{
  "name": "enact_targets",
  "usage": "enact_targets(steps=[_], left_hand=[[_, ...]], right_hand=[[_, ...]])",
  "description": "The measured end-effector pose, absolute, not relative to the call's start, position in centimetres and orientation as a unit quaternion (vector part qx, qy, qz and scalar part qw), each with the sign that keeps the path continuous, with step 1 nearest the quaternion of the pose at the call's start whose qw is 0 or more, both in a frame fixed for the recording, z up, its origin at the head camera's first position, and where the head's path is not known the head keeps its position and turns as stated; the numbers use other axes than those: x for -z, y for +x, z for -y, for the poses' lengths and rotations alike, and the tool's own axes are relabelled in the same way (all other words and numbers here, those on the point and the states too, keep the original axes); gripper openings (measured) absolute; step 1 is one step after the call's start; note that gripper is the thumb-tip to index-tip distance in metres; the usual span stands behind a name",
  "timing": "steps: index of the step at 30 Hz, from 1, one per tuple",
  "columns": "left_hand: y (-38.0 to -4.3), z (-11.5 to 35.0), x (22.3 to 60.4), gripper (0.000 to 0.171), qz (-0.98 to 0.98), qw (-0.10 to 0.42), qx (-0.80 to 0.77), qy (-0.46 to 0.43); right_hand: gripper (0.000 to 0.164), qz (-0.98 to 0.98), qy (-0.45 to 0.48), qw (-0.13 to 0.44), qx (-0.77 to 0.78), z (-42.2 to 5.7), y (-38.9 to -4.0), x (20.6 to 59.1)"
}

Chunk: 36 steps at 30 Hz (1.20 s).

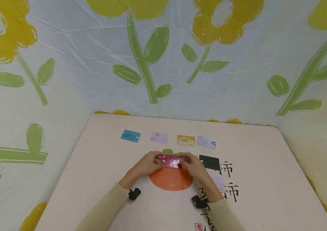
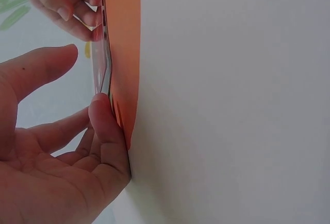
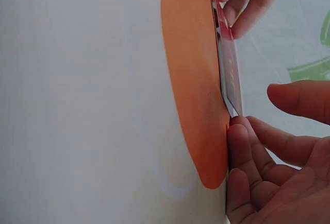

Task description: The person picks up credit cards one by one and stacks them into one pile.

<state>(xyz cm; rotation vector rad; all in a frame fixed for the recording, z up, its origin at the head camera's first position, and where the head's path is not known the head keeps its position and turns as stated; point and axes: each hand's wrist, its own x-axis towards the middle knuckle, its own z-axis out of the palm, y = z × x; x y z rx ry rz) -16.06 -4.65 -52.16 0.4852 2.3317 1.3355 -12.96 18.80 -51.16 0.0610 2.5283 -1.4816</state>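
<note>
A red bank card (image 1: 170,161) lies over the printed orange persimmon, with one hand at each short end. My left hand (image 1: 149,163) holds its left end. In the left wrist view, curled fingertips (image 2: 101,108) meet the card's end while the thumb (image 2: 51,67) stands raised above it. My right hand (image 1: 193,164) holds the right end. The right wrist view shows its fingertips (image 3: 240,131) at the card's corner, with the thumb (image 3: 294,98) lifted away. Seen nearly edge-on there, the card (image 3: 232,72) is close over the table.
Behind the hands, a teal card (image 1: 130,136), a pale floral card (image 1: 159,137), a gold card (image 1: 186,140) and a silvery card (image 1: 206,142) form a row. A black card (image 1: 211,162) and another pale card (image 1: 218,183) lie right, partly behind my right arm. Flowered cloth (image 1: 175,64) surrounds the table.
</note>
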Motion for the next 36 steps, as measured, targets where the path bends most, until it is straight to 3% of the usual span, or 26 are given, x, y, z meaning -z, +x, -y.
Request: enact_targets(steps=[36], left_hand=[[-16.05, 5.2, 52.3, 0.063, -0.833, 0.188, -0.497, 0.154]], right_hand=[[0.035, -0.844, 0.032, 0.109, 0.523, -18.92, -12.89, 51.1]])
